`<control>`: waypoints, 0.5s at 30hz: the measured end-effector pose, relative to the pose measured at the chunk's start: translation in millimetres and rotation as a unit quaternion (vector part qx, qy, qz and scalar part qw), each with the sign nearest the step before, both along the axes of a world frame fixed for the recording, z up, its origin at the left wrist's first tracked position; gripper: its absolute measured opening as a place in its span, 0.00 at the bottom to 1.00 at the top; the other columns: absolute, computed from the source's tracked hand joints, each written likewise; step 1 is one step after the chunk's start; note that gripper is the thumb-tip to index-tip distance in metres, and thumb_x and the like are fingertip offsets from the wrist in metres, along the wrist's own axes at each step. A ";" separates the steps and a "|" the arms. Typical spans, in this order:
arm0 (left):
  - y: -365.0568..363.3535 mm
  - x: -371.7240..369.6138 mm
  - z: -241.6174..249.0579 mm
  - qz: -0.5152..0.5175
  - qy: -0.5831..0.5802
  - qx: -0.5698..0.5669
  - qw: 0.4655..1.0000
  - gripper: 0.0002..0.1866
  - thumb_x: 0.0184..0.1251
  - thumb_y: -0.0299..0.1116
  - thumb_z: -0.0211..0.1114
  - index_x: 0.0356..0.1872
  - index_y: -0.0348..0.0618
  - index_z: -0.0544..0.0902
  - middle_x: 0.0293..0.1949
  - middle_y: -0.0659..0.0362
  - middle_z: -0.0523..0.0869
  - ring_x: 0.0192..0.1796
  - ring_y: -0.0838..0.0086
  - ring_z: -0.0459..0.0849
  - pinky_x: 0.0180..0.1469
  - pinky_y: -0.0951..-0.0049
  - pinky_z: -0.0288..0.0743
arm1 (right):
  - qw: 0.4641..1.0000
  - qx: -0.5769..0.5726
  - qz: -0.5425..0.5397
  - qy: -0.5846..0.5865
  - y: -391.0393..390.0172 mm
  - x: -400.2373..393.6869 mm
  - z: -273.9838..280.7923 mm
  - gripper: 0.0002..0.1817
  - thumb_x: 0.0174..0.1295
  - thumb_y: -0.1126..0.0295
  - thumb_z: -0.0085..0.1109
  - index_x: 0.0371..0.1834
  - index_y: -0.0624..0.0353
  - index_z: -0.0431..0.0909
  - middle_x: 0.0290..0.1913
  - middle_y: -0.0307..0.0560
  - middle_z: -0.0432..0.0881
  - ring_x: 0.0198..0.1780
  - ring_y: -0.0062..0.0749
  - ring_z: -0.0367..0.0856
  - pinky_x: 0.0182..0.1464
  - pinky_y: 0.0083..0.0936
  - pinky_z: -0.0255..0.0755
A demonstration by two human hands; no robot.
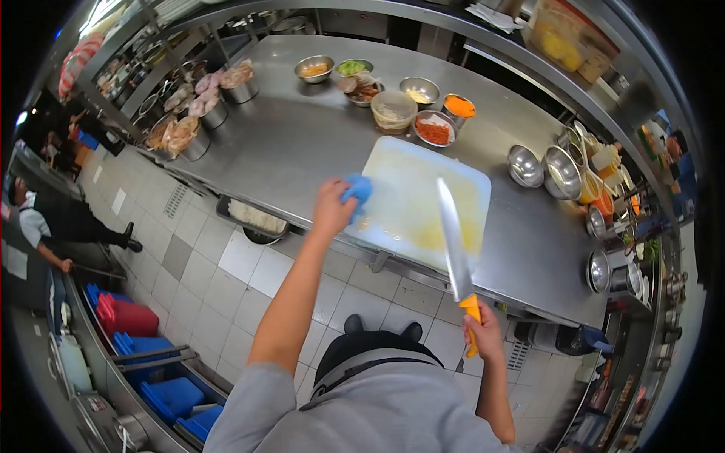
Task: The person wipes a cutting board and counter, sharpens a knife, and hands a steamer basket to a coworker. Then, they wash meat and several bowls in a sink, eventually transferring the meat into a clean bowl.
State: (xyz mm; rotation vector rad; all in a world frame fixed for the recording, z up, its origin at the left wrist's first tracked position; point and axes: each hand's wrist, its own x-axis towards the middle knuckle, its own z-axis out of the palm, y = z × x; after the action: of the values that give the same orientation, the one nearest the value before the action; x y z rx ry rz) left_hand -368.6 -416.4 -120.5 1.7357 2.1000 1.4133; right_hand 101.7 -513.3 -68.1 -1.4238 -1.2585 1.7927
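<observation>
Wrapped in my left hand [332,207] is a blue cloth [359,190], at the left edge of a white cutting board [411,162]. My right hand [487,334] grips the yellow handle of a large kitchen knife [451,234]. Its long blade points away from me over the right part of the board. Yellow stains mark the board's lower right, and small scraps lie near its front left edge. Just behind the board stand a bowl of chopped red food [434,130] and a plastic tub [393,112].
A steel table [302,136] carries several metal bowls, among them an empty-looking bowl [525,166] on the right. Metal pots with bagged food [189,140] stand at the left end. A shelf [529,68] runs above the back. Another person [64,219] is at far left, near blue bins [172,396].
</observation>
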 end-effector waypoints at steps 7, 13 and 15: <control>-5.3 76.7 -34.3 -0.015 0.197 -0.161 0.967 0.17 0.58 0.29 0.65 0.50 0.53 0.87 0.57 0.58 0.82 0.59 0.56 0.77 0.59 0.48 0.71 | 0.994 0.028 -0.103 -0.012 -17.2 55.1 3.8 0.18 0.72 0.74 0.58 0.63 0.61 0.71 0.28 0.38 0.76 0.19 0.18 0.71 0.21 0.17 0.66; -119.8 51.3 -55.9 -0.076 -0.064 -0.194 0.976 0.13 0.57 0.24 0.60 0.41 0.44 0.88 0.50 0.53 0.85 0.54 0.55 0.83 0.56 0.61 0.78 | 0.988 0.011 -0.155 -0.014 -39.2 110.1 -10.4 0.18 0.72 0.75 0.58 0.64 0.60 0.72 0.28 0.38 0.77 0.20 0.17 0.72 0.21 0.16 0.69; -122.1 28.5 -42.6 -0.031 -0.149 -0.150 0.977 0.15 0.57 0.23 0.59 0.45 0.39 0.87 0.52 0.50 0.86 0.54 0.59 0.85 0.56 0.66 0.79 | 0.984 0.006 -0.176 -0.005 -41.2 130.7 -14.8 0.19 0.72 0.74 0.58 0.64 0.59 0.72 0.28 0.38 0.77 0.19 0.18 0.72 0.21 0.16 0.69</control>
State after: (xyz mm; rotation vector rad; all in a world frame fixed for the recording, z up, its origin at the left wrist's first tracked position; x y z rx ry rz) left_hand -340.1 -538.6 -163.1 1.3701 1.9585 1.1794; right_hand 232.4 -554.5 -82.9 -1.5381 -0.9488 1.5375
